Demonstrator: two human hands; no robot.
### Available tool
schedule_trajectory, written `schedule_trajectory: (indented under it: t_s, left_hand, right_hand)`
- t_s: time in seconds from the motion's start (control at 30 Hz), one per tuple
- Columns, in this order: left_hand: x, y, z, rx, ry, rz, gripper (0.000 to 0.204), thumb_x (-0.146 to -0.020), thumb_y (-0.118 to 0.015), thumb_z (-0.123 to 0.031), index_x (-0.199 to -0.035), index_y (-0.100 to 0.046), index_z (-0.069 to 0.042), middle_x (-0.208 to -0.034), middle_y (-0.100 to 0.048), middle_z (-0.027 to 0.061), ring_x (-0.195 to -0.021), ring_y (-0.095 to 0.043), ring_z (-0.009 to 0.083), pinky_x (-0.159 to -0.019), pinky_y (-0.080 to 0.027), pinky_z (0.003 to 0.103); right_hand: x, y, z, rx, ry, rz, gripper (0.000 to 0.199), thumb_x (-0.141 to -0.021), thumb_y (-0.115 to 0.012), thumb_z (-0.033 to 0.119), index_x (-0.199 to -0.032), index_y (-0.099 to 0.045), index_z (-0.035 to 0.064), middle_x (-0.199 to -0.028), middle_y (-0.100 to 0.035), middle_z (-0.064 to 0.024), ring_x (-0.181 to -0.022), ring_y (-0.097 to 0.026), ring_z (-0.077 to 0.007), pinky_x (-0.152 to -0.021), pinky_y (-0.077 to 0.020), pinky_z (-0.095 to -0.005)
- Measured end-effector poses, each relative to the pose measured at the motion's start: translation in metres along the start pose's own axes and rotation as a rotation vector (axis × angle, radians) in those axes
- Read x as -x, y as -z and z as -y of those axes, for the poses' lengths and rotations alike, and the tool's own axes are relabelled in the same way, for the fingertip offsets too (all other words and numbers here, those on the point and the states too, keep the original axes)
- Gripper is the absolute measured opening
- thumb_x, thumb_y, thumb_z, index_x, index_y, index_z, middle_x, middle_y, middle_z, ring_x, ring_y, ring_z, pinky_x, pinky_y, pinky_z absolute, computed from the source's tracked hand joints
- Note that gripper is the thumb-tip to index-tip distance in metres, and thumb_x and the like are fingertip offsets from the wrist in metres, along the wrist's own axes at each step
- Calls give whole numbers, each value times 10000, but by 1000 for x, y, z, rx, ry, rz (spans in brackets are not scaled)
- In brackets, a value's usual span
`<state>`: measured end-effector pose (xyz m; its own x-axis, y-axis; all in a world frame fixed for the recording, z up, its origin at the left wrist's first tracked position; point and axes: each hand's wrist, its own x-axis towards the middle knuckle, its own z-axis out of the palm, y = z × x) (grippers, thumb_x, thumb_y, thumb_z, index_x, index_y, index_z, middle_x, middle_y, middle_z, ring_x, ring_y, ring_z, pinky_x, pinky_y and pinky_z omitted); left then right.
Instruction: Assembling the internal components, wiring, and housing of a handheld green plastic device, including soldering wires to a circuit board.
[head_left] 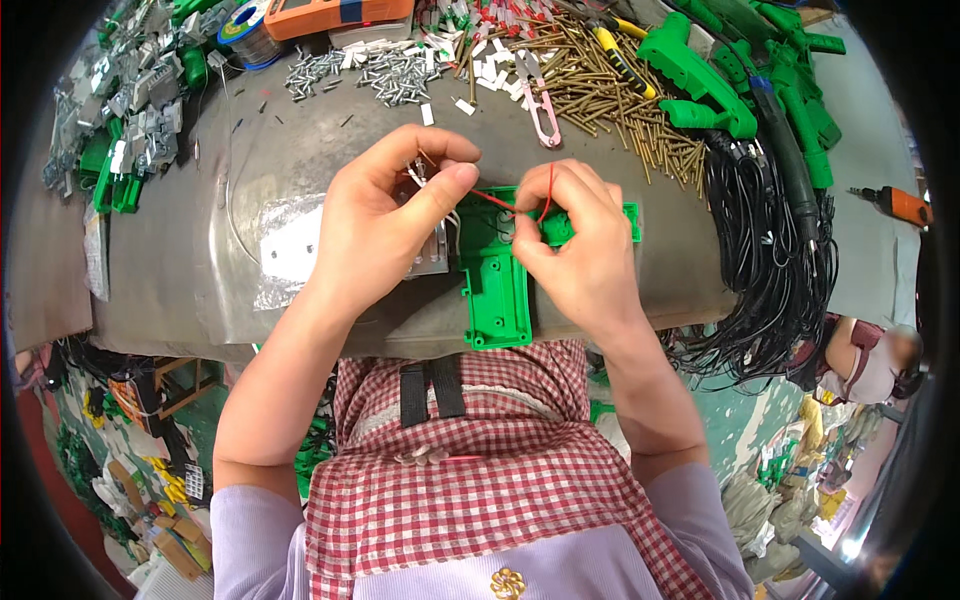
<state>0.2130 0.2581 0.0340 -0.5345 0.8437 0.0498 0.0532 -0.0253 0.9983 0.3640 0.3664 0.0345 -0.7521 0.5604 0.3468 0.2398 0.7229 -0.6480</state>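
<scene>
Currently, the green shell (497,290) lies on the table (280,165) directly in front of the wearer, its lower end reaching the front edge. Its hollow side faces up, presumably so that the ribs and screw posts remain accessible. The red wire (494,201) spans the gap between the hands above the shell's upper part; it loops up beside the right hand (580,235). That hand pinches the wire between thumb and forefinger, a narrow grip that probably suits so thin a part. The left hand (385,220) is curled, thumb and forefinger close together. The red wire passes behind its thumb; whether it is gripped there cannot be told. White wires (417,175) show within the curl. A metal part (435,262) sits below the left hand, just beside the shell, partly hidden. Short silver screws (390,78), long brass screws (600,105) and pink-handled snips (538,100) lie beyond the hands, likely placed there for short reach while leaving working room. Black cables (765,265) lie bundled at the right.
</scene>
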Motion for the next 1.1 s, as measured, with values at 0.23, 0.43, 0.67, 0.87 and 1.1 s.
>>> schedule_trajectory:
  t_s: [0.23,0.43,0.67,0.87,1.1]
  left_hand:
    - [-2,3,6,239,-29,14,196,-876,-676,-164,-1023,-637,-41,-965,-580,-15,-871,-526,53,-744,-443,203]
    - [12,5,-10,-707,-313,81,300,-708,-746,-119,-957,-614,-17,-1133,-557,125,-1016,-545,276,-874,-444,365]
    - [13,12,-31,-1034,-625,780,181,-666,-682,-59,-845,-665,-46,-950,-581,82,-970,-553,281,-946,-436,439]
    - [-7,16,-39,-705,-225,274,136,-805,-675,-1,-940,-693,-9,-859,-583,45,-777,-590,137,-675,-495,263]
    - [-18,6,-20,-51,161,179,148,-894,-639,-81,-985,-682,27,-843,-658,41,-709,-601,84,-632,-514,226]
  right_hand:
    - [-3,9,7,-108,-3,170,285,-692,-723,97,-932,-569,107,-744,-561,11,-752,-544,-181,-784,-343,-351]
    - [-5,1,2,-17,-19,110,84,-773,-685,115,-845,-644,103,-652,-579,4,-705,-553,-183,-781,-354,-361]
    - [-7,3,-7,-243,-108,127,117,-851,-630,180,-898,-656,76,-681,-625,-8,-732,-594,-187,-803,-365,-354]
    - [-8,0,-1,-267,-66,13,151,-856,-640,233,-870,-670,85,-675,-626,-18,-722,-603,-199,-803,-368,-360]
    - [-10,-6,5,-291,-132,-5,183,-850,-655,249,-830,-664,68,-633,-606,-67,-613,-578,-242,-794,-378,-372]
